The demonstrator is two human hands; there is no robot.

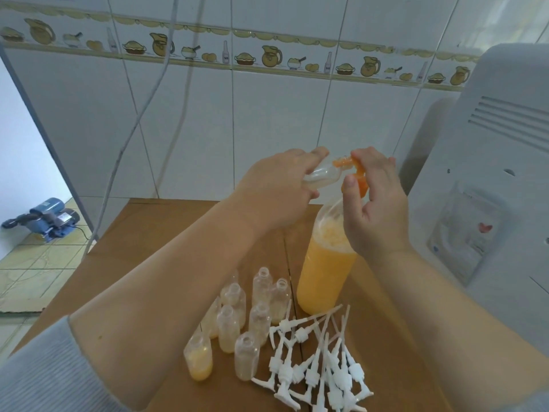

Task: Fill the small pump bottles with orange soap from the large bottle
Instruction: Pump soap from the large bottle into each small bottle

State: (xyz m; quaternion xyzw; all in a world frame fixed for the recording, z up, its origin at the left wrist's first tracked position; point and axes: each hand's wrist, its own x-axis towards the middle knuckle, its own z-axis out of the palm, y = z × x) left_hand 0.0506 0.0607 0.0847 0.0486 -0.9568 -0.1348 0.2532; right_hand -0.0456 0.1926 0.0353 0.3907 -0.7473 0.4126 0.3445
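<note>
Here we hold one small pump bottle [322, 176] tilted on its side in our left hand [279, 185], fingers wrapped round its body, its mouth at the orange pump nozzle [355, 173]. Our right hand [375, 203] presses that pump atop the large bottle [323, 275], which stands on the cardboard [148, 233]. The little bottle looks light, thin-walled and likely slippery with soap, so we grip mid-body, gently.
</note>
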